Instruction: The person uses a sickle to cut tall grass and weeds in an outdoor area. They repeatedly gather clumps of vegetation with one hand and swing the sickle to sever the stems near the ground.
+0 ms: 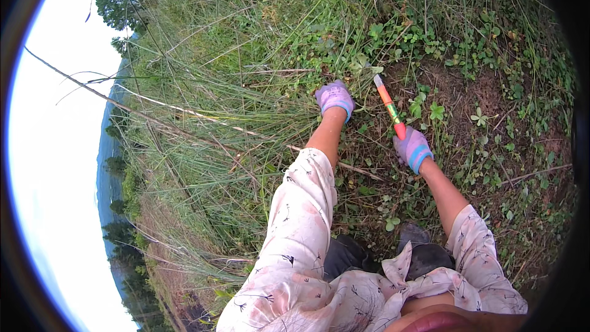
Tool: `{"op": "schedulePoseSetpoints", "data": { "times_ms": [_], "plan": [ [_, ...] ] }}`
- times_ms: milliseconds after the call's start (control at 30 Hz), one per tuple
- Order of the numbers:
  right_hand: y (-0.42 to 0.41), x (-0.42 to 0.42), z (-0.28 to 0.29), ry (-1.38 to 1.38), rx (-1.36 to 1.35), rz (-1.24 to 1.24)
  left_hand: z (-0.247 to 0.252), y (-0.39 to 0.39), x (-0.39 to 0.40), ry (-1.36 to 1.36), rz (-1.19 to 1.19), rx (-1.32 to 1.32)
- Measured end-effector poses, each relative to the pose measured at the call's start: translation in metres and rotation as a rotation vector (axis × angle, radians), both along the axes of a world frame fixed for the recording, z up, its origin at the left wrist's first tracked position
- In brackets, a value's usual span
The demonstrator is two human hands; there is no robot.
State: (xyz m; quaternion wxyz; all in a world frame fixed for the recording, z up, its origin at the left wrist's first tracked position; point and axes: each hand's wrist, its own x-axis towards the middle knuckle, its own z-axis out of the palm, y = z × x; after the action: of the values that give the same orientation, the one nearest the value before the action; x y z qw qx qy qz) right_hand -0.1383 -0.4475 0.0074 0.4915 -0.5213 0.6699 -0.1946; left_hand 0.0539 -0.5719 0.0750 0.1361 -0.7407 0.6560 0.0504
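My right hand [411, 149], in a purple glove with a blue cuff, grips the lower end of an orange-red handle. The handle belongs to a hand tool [388, 103], probably a sickle. Its metal neck points away from me into low leaves, and most of the blade is hidden among them. To the left, my gloved left hand [335, 97] is curled around long green grass [281, 117] at the edge of a thick clump. Its fingertips are out of sight beneath the hand. The tool's neck lies a short way right of this hand.
Bare brown soil [442, 83] with low leafy weeds [417, 106] lies right of the tool. A long dry stem [152, 122] slants across the grass at left. My dark boots [415, 235] stand close below. Trees [120, 7] and distant hills line the slope's edge.
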Motion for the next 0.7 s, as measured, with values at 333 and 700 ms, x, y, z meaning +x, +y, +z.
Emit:
{"op": "schedulePoseSetpoints", "data": {
  "times_ms": [333, 700],
  "plan": [
    [0.001, 0.000, 0.000, 0.035, -0.024, 0.012, 0.000, 0.001, -0.001, -0.004, -0.001, -0.011],
    [0.001, 0.000, 0.008, 0.020, 0.013, 0.008, 0.002, 0.004, -0.003, -0.043, -0.011, -0.001]
  ]
}}
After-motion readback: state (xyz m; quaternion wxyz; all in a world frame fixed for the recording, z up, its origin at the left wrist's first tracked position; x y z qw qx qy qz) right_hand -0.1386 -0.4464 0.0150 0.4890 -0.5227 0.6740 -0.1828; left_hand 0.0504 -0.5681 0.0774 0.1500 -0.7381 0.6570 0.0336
